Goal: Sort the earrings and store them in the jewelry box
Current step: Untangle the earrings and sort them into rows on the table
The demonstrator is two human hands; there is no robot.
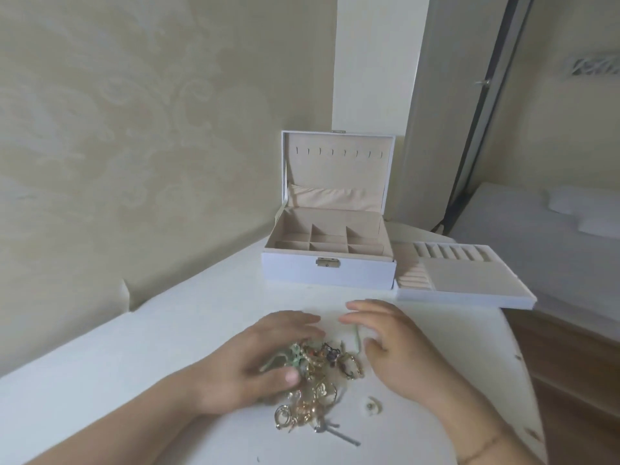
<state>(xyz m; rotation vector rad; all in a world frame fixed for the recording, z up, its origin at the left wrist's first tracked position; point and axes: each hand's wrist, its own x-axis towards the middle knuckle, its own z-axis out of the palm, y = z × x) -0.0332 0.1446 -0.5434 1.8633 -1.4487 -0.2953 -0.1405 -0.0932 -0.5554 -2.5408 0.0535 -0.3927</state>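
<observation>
Resting on a white table [141,380], both hands flank a tangled pile of earrings [315,380] near the front edge. Left hand [255,360] lies over the pile's left side, fingers extended and loosely spread across the top, thumb beside the gold pieces; no clear pinch on anything, so grip reads as apart. Right hand [399,350] sits just right of the pile, fingers straight and pointing left, fingertips close to the left hand's; also apart, holding nothing that I can see. Pile is mostly gold hoops with some green and dark bits, too blurred to count. One small pale earring [371,405] lies apart from the pile, just to its right and in front of the right hand. Jewelry box [330,256] stands farther back on the table, lid upright and open, beige lining, divided compartments in the base; whether anything sits in them I cannot tell. Removable tray [469,280] with ring rolls and a flat section sits touching the box's right side, at the table edge. Patterned beige wall [134,129] behind.
</observation>
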